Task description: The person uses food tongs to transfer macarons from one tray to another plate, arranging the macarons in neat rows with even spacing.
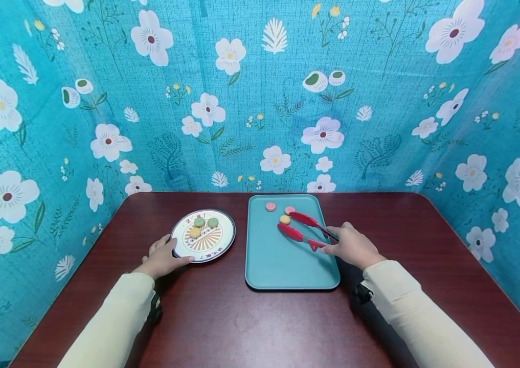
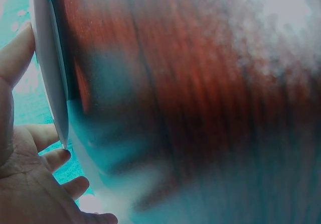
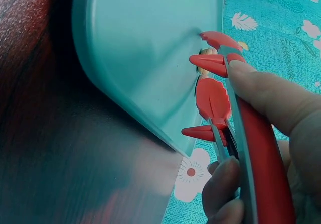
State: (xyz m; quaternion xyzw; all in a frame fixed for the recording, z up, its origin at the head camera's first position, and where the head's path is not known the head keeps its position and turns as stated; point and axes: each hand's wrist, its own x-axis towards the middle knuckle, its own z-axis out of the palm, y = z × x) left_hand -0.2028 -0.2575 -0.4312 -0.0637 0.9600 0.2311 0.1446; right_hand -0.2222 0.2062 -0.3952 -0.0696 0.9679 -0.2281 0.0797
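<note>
My left hand grips the near left rim of a round white patterned plate. In the left wrist view the plate appears edge-on, between the thumb and the fingers. On it lie two green macarons and a yellow macaron. My right hand holds red-tipped tongs over the teal tray. The tongs' spread tips stand on either side of another yellow macaron. Two pink macarons, one left and one right, sit farther back on the tray.
The dark reddish wooden table carries the plate on the left and the tray right of centre. A blue floral cloth hangs behind the table and along both sides.
</note>
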